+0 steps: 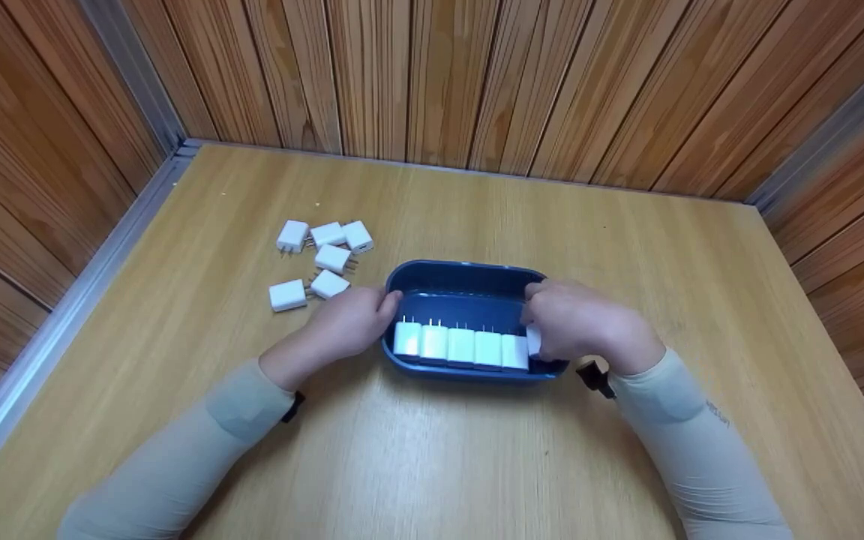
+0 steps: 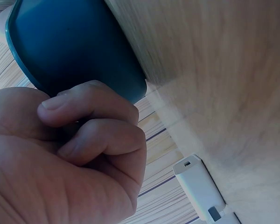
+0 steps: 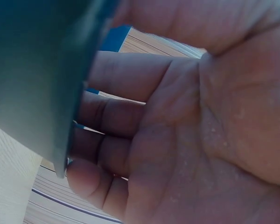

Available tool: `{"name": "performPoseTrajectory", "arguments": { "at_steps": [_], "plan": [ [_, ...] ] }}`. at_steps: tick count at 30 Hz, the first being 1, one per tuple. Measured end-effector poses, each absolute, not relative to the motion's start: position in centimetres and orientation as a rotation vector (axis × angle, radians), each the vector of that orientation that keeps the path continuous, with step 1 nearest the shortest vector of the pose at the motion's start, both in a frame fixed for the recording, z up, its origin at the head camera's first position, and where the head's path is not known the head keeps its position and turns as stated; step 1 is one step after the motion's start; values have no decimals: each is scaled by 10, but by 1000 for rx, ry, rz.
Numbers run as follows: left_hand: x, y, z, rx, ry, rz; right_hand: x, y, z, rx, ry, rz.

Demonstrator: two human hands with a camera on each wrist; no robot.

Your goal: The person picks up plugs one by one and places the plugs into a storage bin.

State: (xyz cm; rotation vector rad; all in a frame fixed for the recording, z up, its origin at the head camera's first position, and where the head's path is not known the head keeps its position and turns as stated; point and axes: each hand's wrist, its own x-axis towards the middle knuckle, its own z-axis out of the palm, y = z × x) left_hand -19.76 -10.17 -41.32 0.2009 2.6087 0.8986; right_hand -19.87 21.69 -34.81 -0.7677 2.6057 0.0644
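Observation:
A dark blue plastic basin point(image 1: 462, 309) sits on the table, with a row of white plug chargers point(image 1: 460, 347) standing along its near wall, metal prongs toward the far side. My left hand point(image 1: 349, 319) grips the basin's left rim, thumb over the edge; in the left wrist view its fingers curl below the blue wall point(image 2: 84, 46). Inside the basin's right end, my right hand point(image 1: 582, 319) holds a white charger point(image 1: 534, 341) at the end of the row. The right wrist view shows fingers point(image 3: 126, 77) reaching over the rim point(image 3: 77, 112); their tips and the charger are hidden there.
Several loose white chargers point(image 1: 333, 259) lie scattered on the table left of the basin, one point(image 1: 329, 284) close behind my left hand. Wood-panelled walls point(image 1: 439, 82) enclose the wooden table point(image 1: 402, 465) at the back and both sides.

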Motion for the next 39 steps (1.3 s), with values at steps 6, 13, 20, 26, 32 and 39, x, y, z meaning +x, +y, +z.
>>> {"name": "performPoseTrajectory", "arguments": {
  "at_steps": [6, 13, 20, 26, 32, 39],
  "plan": [
    [-198, -101, -411, 228, 2615, 879, -197, 213, -349, -777, 2600, 141],
    [-198, -103, -413, 221, 2602, 896, -196, 208, -353, -754, 2582, 189],
    [-198, -103, -414, 209, 2592, 905, -195, 207, -355, -773, 2570, 169],
    [-198, -103, -413, 200, 2581, 908, -195, 207, -356, -765, 2567, 146],
    [-197, -103, -414, 215, 2601, 905, -194, 211, -353, -827, 2545, 76],
    [-199, -103, -416, 219, 2615, 900, -196, 216, -350, -847, 2517, -49]
  ]
}}
